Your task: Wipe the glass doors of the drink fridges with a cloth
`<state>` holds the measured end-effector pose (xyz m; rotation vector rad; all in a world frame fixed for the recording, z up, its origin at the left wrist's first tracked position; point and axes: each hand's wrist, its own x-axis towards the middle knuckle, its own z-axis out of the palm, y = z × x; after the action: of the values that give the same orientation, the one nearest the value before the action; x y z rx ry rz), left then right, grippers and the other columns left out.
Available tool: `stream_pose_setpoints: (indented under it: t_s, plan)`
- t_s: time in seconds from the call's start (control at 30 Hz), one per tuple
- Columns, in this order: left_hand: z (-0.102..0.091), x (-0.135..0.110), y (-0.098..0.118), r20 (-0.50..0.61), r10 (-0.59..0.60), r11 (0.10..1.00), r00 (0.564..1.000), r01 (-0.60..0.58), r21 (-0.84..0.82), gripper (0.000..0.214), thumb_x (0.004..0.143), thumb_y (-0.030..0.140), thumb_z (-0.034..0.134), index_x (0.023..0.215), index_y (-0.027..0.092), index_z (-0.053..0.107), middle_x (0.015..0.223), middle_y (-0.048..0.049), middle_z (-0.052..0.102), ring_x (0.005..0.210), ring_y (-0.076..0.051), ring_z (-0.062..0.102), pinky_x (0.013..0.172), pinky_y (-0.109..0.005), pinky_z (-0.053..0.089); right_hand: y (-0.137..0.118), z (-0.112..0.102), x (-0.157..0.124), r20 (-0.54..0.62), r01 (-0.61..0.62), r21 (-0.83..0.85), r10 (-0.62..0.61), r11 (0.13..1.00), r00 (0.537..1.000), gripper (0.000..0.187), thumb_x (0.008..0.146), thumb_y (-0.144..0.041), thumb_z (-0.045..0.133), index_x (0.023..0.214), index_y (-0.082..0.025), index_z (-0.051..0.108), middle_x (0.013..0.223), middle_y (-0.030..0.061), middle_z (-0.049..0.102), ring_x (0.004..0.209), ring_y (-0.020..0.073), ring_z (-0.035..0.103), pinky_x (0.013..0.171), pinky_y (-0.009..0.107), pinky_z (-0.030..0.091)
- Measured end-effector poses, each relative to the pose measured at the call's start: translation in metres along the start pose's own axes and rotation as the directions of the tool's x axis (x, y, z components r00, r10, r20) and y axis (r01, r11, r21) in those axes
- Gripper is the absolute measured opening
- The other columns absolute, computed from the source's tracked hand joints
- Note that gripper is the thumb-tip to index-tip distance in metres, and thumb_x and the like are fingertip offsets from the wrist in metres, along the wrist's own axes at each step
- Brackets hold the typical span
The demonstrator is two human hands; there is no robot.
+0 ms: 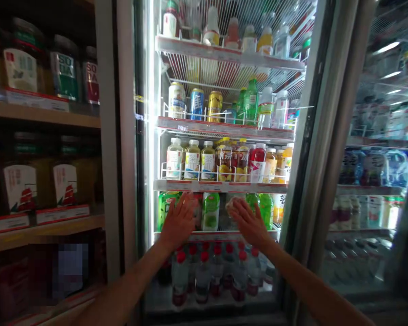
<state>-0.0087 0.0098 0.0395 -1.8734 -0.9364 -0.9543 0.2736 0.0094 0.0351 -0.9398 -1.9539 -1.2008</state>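
Both my hands reach toward the fourth shelf of an upright drinks fridge. My left hand [178, 222] has its fingers stretched upward, in front of a green bottle [165, 208] at the shelf's left end. Between the hands stands a bottle with a green label [211, 210]. My right hand [250, 222] is stretched out flat, its fingers pointing up and left and its thumb apart. Behind it are bright green bottles [266, 210], partly covered by the hand. A pale blurred patch lies at the right fingertips; I cannot tell what it is. Neither hand visibly grips anything.
Above, a shelf of tea and juice bottles [208, 160] has a wire guard and a price rail [221, 186]. Red-capped clear bottles [204, 276] stand below. The fridge's metal frame [329, 131] rises at right. Wooden shelves [44, 113] with large bottles flank the left.
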Motion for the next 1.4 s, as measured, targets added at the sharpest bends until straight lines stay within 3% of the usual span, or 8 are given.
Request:
stream_pose_setpoints:
  t_s: [0.17,0.37,0.57,0.77,0.87,1.0,1.17,1.4]
  plan:
    - [0.013,-0.013,0.036,-0.017,0.007,0.998,1.000,-0.008,-0.058,0.051,0.085,0.026,0.048,0.134,0.014,0.041,0.144,-0.0122,0.040,0.142,-0.024,0.012,0.116,-0.047,0.012,0.034,0.004,-0.030,-0.183,-0.364,-0.090,0.343,0.927,0.921,0.061,0.089,-0.023,0.042,0.146,-0.023,0.021,0.150,0.0117,0.031,0.141,0.0236,0.022,0.113,0.050,0.016]
    - [0.024,-0.034,0.069,0.040,0.038,0.994,0.998,-0.033,-0.108,0.049,0.084,0.026,0.049,0.132,0.016,0.045,0.143,-0.0095,0.042,0.142,-0.021,0.015,0.117,-0.042,0.008,0.023,0.010,-0.123,-0.077,-0.510,-0.172,0.505,0.843,0.860,0.062,0.091,-0.022,0.038,0.148,-0.026,0.013,0.145,0.0149,0.038,0.136,0.0273,0.033,0.107,0.055,0.028]
    - [0.027,-0.037,0.088,0.074,-0.004,0.992,0.997,0.013,-0.122,0.051,0.084,0.029,0.050,0.134,0.017,0.044,0.143,-0.0100,0.041,0.141,-0.022,0.017,0.117,-0.043,0.010,0.069,0.006,-0.112,-0.180,-0.667,-0.088,0.647,0.740,0.741,0.056,0.092,-0.026,0.033,0.146,-0.015,0.020,0.148,0.0195,0.031,0.138,0.0282,0.028,0.104,0.052,0.035]
    - [0.021,-0.056,0.097,0.146,-0.005,0.992,0.989,0.023,-0.121,0.052,0.082,0.025,0.051,0.133,0.016,0.045,0.143,-0.0108,0.042,0.140,-0.024,0.023,0.117,-0.044,0.010,0.009,0.011,-0.165,-0.085,-0.674,-0.107,0.669,0.731,0.738,0.057,0.093,-0.027,0.033,0.147,-0.020,0.017,0.142,0.0201,0.039,0.132,0.0310,0.037,0.095,0.054,0.042]
    - [0.018,-0.061,0.094,0.172,-0.021,0.994,0.985,0.039,-0.103,0.050,0.082,0.025,0.051,0.130,0.015,0.048,0.143,-0.0118,0.041,0.139,-0.025,0.026,0.117,-0.044,0.011,0.010,0.010,-0.146,-0.088,-0.708,-0.071,0.702,0.703,0.706,0.055,0.093,-0.026,0.031,0.146,-0.019,0.021,0.144,0.0195,0.038,0.135,0.0307,0.033,0.100,0.056,0.037]
    - [0.013,-0.068,0.089,0.190,-0.087,0.992,0.978,0.102,-0.072,0.051,0.081,0.025,0.049,0.131,0.016,0.047,0.144,-0.0117,0.039,0.138,-0.025,0.027,0.116,-0.045,0.014,0.011,0.015,-0.102,-0.124,-0.641,0.007,0.636,0.768,0.761,0.057,0.092,-0.024,0.031,0.147,-0.018,0.020,0.150,0.0164,0.029,0.142,0.0273,0.018,0.107,0.055,0.028]
    - [0.006,-0.092,0.080,0.244,-0.131,0.987,0.961,0.150,-0.058,0.054,0.079,0.022,0.047,0.133,0.017,0.046,0.145,-0.0115,0.037,0.138,-0.025,0.026,0.115,-0.046,0.013,-0.051,0.024,-0.118,0.034,-0.357,0.041,0.356,0.933,0.934,0.063,0.086,-0.013,0.040,0.146,-0.025,0.023,0.149,0.0107,0.033,0.143,0.0227,0.015,0.111,0.050,0.024]
    - [-0.001,-0.108,0.065,0.289,-0.192,0.979,0.938,0.203,-0.010,0.049,0.081,0.020,0.045,0.129,0.013,0.050,0.143,-0.0133,0.039,0.137,-0.027,0.029,0.113,-0.047,0.020,-0.052,0.024,-0.079,0.013,-0.304,0.019,0.303,0.953,0.953,0.052,0.087,-0.014,0.042,0.138,-0.023,0.040,0.145,0.0096,0.040,0.143,0.0217,0.015,0.114,0.051,0.014]
